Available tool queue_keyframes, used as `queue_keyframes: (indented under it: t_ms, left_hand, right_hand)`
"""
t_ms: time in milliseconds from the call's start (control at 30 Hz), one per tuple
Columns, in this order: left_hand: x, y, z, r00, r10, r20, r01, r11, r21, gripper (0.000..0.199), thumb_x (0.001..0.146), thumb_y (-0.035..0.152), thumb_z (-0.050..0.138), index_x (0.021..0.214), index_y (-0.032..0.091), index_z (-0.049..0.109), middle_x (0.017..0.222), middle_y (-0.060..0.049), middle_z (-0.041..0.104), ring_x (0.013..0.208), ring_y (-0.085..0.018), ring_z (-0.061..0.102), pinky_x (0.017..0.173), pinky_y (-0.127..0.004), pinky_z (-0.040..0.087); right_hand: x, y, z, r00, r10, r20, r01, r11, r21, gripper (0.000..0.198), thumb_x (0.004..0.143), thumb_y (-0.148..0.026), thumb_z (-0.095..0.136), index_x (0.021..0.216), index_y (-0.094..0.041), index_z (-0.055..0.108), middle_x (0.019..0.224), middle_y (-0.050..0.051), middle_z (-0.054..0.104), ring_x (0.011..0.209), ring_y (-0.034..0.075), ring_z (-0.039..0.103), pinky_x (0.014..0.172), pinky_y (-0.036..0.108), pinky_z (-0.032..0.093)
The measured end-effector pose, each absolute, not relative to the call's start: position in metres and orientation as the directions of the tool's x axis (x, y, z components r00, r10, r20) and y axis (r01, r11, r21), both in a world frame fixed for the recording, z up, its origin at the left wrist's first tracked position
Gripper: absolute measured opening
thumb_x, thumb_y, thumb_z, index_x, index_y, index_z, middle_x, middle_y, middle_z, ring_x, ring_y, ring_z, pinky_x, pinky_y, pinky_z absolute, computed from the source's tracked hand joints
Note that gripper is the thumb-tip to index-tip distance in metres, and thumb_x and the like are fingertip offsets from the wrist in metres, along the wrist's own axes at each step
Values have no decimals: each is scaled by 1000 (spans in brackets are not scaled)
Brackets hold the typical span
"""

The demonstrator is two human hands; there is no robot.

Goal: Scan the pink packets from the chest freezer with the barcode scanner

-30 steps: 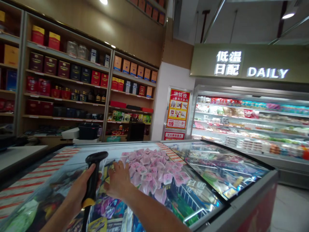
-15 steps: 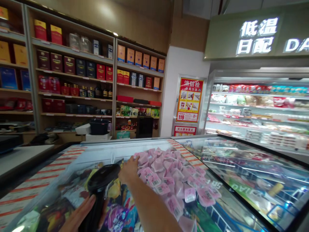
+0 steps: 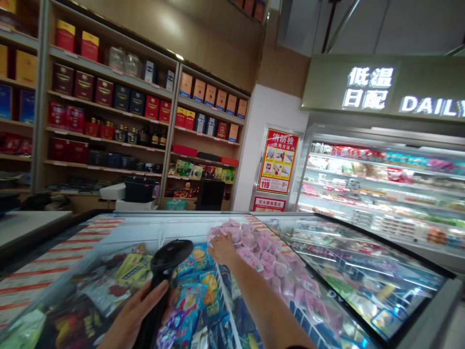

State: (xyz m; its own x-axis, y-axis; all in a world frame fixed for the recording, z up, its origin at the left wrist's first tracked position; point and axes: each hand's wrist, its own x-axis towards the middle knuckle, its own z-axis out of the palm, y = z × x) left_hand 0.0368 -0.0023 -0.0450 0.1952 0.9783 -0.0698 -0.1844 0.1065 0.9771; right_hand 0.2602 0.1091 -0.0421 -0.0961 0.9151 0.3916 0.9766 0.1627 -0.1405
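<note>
My left hand (image 3: 140, 310) is wrapped round the handle of a black handheld scanner (image 3: 172, 254), its head tilted up over the freezer. My right arm reaches forward, and my right hand (image 3: 222, 248) rests against the far left side of a heap of small pink packs (image 3: 269, 254), several with white barcode labels. Its fingers are a little apart and touch the packs without visibly enclosing one. The packs lie on the glass top of a chest freezer (image 3: 181, 223). Beneath the glass are blue snack bags (image 3: 209, 286) and yellow packets (image 3: 132, 266).
A second glass-topped freezer section (image 3: 363, 261) adjoins on the right. Orange-and-white striped strips (image 3: 69, 257) run along the freezer edges. Behind stand shelves of boxes and bottles (image 3: 119, 99), a red fire-hydrant notice (image 3: 279, 162) and a lit chilled display (image 3: 385, 194).
My right hand and the heap of pink packs have shifted right across the glass, uncovering more blue bags beneath. The scanner has moved slightly right in view. The camera view has tilted.
</note>
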Motion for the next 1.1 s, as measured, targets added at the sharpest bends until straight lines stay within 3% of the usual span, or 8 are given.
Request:
queue_keyframes:
  t_ms: [167, 333, 467, 667, 733, 833, 967, 1100]
  left_hand:
    - [29, -9, -27, 393, 914, -101, -306, 234, 923, 28, 53, 43, 66, 67, 20, 57, 58, 0, 60, 53, -15, 55, 52, -26, 46]
    - [24, -15, -16, 454, 889, -54, -325, 222, 919, 24, 58, 40, 61, 64, 18, 53, 50, 2, 53, 45, -11, 47, 42, -21, 39]
    - [22, -22, -1, 473, 881, -25, -333, 206, 920, 25, 62, 40, 60, 69, 17, 53, 50, 4, 50, 41, -8, 44, 40, -19, 36]
    - [-8, -37, 29, 389, 911, 136, -222, -51, 974, 28, 64, 41, 62, 67, 15, 53, 50, 4, 51, 42, -6, 44, 41, -18, 35]
    - [-22, -49, 35, 385, 914, 129, -130, -85, 988, 29, 64, 42, 61, 60, 15, 51, 47, 4, 50, 40, -6, 43, 40, -18, 33]
    - [-32, -67, 34, 344, 934, 95, -130, -53, 990, 31, 62, 45, 61, 64, 15, 51, 46, 6, 49, 39, -6, 43, 38, -17, 32]
    - [-27, -73, 24, 269, 963, 26, -126, 9, 992, 39, 58, 53, 60, 64, 17, 47, 45, 7, 49, 37, -6, 43, 37, -17, 31]
    - [-24, -70, 20, 170, 984, -48, -31, 54, 998, 44, 54, 59, 60, 63, 18, 45, 41, 7, 47, 33, -6, 41, 35, -16, 29]
  right_hand:
    - [265, 72, 4, -31, 894, 448, 949, 167, -268, 32, 83, -26, 36, 108, -19, 55, 97, 5, 65, 88, 17, 58, 76, 27, 40]
    - [297, -47, 3, 83, 902, 424, 954, 51, -296, 18, 72, -26, 49, 78, -19, 65, 72, 4, 66, 67, 17, 58, 62, 25, 38]
    - [308, -120, -28, 234, 902, 362, 947, -127, -296, 19, 70, -31, 50, 72, -17, 64, 72, 7, 64, 70, 19, 56, 62, 27, 36]
    - [313, -142, -67, 118, 943, 311, 916, 18, -401, 25, 56, -20, 60, 81, -20, 61, 85, 10, 64, 84, 25, 57, 74, 33, 38]
    - [316, -135, -68, 237, 932, 276, 744, 9, -668, 15, 58, -24, 61, 72, -21, 58, 66, 5, 62, 65, 20, 59, 63, 31, 41]
    - [300, -108, -56, 391, 909, 144, 145, 93, -985, 22, 63, -35, 59, 80, -23, 51, 54, -3, 56, 47, 14, 53, 48, 28, 43]
    - [243, -59, -35, 382, 923, 39, -596, 278, -753, 22, 62, -23, 58, 81, -23, 47, 58, -7, 58, 48, 10, 55, 52, 26, 48]
    - [201, -14, -38, 267, 961, -73, -831, 192, -522, 3, 66, -21, 45, 65, -20, 43, 47, -6, 55, 48, 11, 56, 61, 32, 51]
